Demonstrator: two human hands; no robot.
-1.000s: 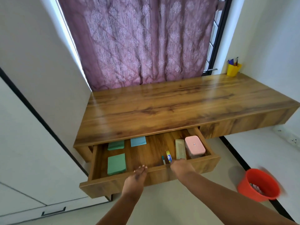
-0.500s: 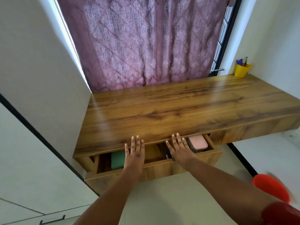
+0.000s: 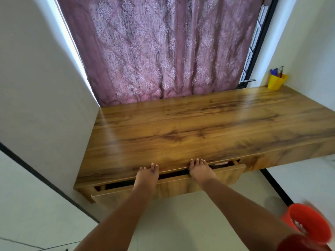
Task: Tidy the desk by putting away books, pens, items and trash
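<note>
A wooden drawer (image 3: 230, 173) under the left part of the wooden desk (image 3: 199, 127) stands open by only a narrow gap. My left hand (image 3: 147, 175) lies flat on the top edge of the drawer front, fingers straight and reaching to the desk's edge. My right hand (image 3: 200, 171) presses the same edge further right, fingers straight too. A sliver of a pink box (image 3: 222, 163) shows in the gap; the rest of the drawer's contents is hidden.
A yellow pen cup (image 3: 276, 81) with pens stands at the desk's far right corner. A red bin (image 3: 311, 221) sits on the floor at the lower right. A mauve curtain (image 3: 163, 51) hangs behind the desk. White walls flank both sides.
The drawer has slid in from wide open to nearly shut, with both hands pushing its front. The green and blue pads and the pens inside have gone out of sight.
</note>
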